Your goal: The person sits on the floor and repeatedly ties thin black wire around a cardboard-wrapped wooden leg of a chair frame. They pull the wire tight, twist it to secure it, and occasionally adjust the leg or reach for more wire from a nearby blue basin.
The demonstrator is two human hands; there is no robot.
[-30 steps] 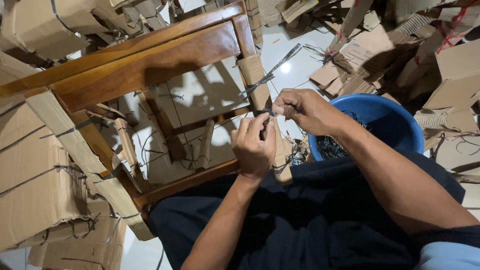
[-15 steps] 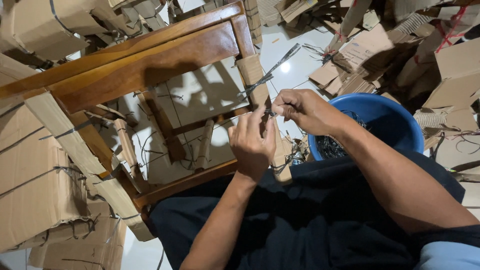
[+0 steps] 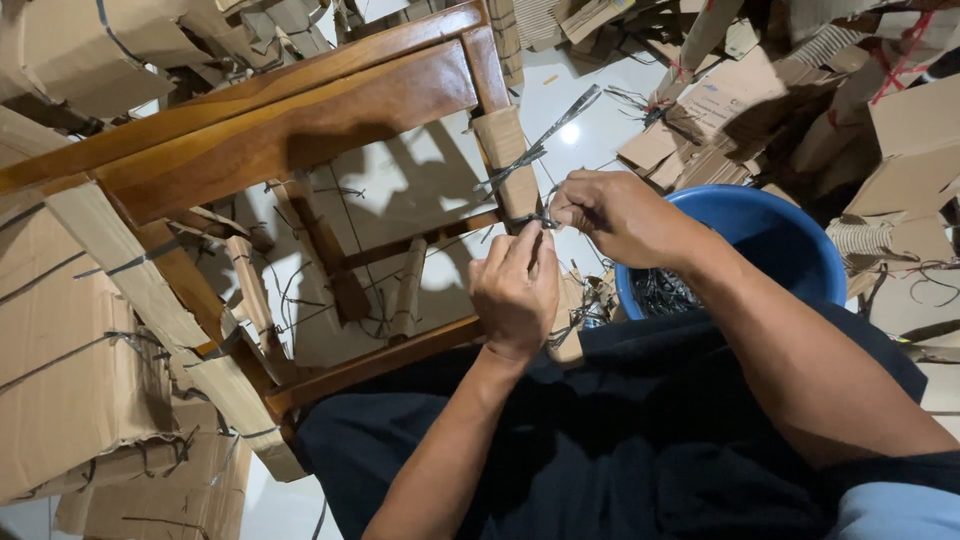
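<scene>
The grey strap (image 3: 540,150) sits at the wrapped chair leg (image 3: 505,160), its free end slanting up and to the right above your hands. Against the view from 1 second ago, your 2 hands sit a touch higher on the leg and your left thumb now stands straighter; the strap end keeps the same slant.

Your right hand (image 3: 615,215) is closed, fingers curled around the strap where it meets the leg. Your left hand (image 3: 515,290) is mostly closed too, thumb and forefinger pinched on the strap just beside the right hand, the 2 hands nearly touching.

The wooden chair (image 3: 300,110) lies tipped over in front of your lap, its legs partly sleeved in cardboard and bound with dark straps. A blue tub (image 3: 790,245) stands just right of your right forearm, with a tangle of dark strap offcuts inside.

The floor (image 3: 590,100) is pale, glossy tile that catches a spot of light beyond the leg. Cardboard boxes (image 3: 70,360) press in on your left, and loose cardboard pieces (image 3: 880,110) pile up at the upper right. Open tile shows only between the chair rails and just past the strap end; everywhere else is hemmed in closely.
</scene>
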